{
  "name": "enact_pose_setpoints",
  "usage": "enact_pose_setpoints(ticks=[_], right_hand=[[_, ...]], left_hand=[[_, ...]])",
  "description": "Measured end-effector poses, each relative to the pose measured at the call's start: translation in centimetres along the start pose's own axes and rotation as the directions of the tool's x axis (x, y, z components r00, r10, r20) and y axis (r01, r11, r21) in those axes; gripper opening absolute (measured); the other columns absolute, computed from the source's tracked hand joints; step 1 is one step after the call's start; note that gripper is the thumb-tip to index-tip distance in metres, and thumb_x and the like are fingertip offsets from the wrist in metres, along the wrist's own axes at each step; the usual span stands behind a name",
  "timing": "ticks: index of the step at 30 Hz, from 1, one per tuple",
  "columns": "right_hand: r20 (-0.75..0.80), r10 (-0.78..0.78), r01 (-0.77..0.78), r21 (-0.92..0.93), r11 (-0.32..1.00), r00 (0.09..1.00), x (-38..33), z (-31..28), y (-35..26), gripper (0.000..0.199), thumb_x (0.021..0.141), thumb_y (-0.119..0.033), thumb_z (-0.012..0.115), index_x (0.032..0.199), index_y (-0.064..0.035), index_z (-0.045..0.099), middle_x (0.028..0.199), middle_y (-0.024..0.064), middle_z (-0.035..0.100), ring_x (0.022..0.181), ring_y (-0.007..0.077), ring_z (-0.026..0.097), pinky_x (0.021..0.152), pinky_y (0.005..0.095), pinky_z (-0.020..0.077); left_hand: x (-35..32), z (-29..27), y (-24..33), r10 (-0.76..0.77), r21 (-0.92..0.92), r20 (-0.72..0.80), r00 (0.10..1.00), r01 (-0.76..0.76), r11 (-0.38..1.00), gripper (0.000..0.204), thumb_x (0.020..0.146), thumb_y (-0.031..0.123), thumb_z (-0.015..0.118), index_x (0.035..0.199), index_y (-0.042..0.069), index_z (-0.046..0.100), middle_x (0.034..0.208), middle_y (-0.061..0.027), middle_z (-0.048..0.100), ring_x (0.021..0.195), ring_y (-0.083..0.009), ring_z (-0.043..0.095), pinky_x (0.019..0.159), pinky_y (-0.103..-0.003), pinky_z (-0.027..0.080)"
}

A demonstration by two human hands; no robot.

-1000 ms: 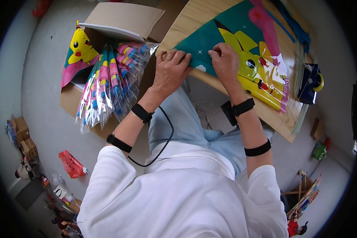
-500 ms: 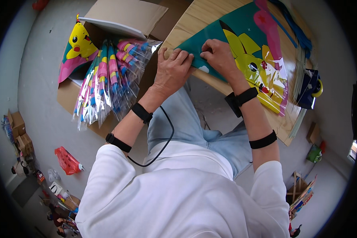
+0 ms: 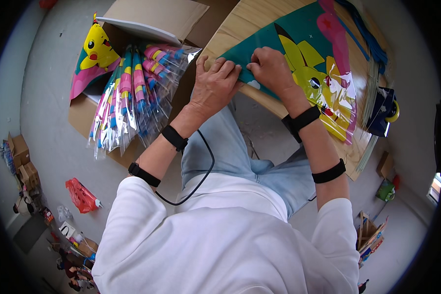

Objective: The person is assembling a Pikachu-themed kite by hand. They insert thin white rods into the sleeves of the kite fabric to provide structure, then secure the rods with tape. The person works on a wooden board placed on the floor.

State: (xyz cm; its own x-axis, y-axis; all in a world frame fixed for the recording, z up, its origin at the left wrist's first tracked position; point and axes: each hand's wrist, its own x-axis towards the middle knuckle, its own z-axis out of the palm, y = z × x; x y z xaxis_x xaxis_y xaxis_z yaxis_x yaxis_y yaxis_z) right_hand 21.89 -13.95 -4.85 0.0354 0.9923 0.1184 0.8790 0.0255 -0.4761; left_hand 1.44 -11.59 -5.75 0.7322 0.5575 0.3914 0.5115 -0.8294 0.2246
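On the wooden table (image 3: 240,22), the teal kite (image 3: 299,39) lies flat — your left hand (image 3: 214,83) presses its near corner with fingers together, your right hand (image 3: 269,68) pinches the edge just beside it. Wrapped kites (image 3: 132,93) fan out left of the table.

Bright, even daylight – soft shadows only. Glare glints off the clear plastic sleeves (image 3: 132,98). Fisheye bending and a dark rim – centre sharp.
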Motion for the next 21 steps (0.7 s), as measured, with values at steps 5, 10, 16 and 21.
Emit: enact_pose_setpoints(ticks=[5, 10, 16, 21], right_hand=[[-0.037, -0.04, 0.038, -0.03, 0.999, 0.999, -0.2, 0.4, 0.1, 0.017, 0.081, -0.016, 0.074, 0.077, -0.0039, 0.062, 0.082, 0.0164, 0.065, 0.081, 0.037, 0.066, 0.069, 0.0468, 0.0534], [-0.077, -0.037, 0.035, -0.021, 0.999, 0.996, -0.2, 0.8, 0.5, 0.016, 0.083, -0.015, 0.073, 0.078, -0.0036, 0.062, 0.082, 0.0159, 0.066, 0.079, 0.0372, 0.066, 0.069, 0.0461, 0.0536], [-0.062, 0.021, -0.016, 0.081, 0.997, 0.998, -0.2, 0.5, 0.7, 0.019, 0.08, -0.016, 0.076, 0.079, -0.003, 0.063, 0.083, 0.0163, 0.066, 0.079, 0.0367, 0.065, 0.07, 0.0458, 0.0533], [-0.031, -0.002, 0.003, 0.043, 0.999, 1.0, -0.3, 0.0, 0.1, 0.02, 0.078, -0.017, 0.077, 0.079, -0.003, 0.062, 0.083, 0.0164, 0.065, 0.081, 0.0373, 0.065, 0.07, 0.0464, 0.0532]], left_hand=[[-0.1, 0.0, 0.0, 0.001, -0.003, 0.004, 1.0, -0.001, 1.0, 0.042, 0.082, 0.03, 0.075, 0.118, 0.01, 0.066, 0.116, -0.0041, 0.061, 0.116, -0.0227, 0.057, 0.107, -0.055, 0.035], [-0.1, 0.0, 0.0, -0.005, -0.007, 0.015, 1.0, 0.005, 1.0, 0.042, 0.082, 0.029, 0.075, 0.119, 0.01, 0.066, 0.116, -0.0039, 0.061, 0.117, -0.0224, 0.056, 0.107, -0.055, 0.034], [0.0, 0.0, -0.1, -0.005, -0.011, 0.006, 1.0, 0.005, 1.0, 0.042, 0.081, 0.028, 0.076, 0.118, 0.01, 0.067, 0.116, -0.0034, 0.061, 0.117, -0.0223, 0.056, 0.106, -0.056, 0.035], [0.0, 0.1, -0.1, -0.007, 0.001, 0.002, 1.0, 0.007, 1.0, 0.041, 0.081, 0.028, 0.076, 0.117, 0.01, 0.067, 0.115, -0.0033, 0.061, 0.116, -0.0223, 0.057, 0.106, -0.056, 0.035]])
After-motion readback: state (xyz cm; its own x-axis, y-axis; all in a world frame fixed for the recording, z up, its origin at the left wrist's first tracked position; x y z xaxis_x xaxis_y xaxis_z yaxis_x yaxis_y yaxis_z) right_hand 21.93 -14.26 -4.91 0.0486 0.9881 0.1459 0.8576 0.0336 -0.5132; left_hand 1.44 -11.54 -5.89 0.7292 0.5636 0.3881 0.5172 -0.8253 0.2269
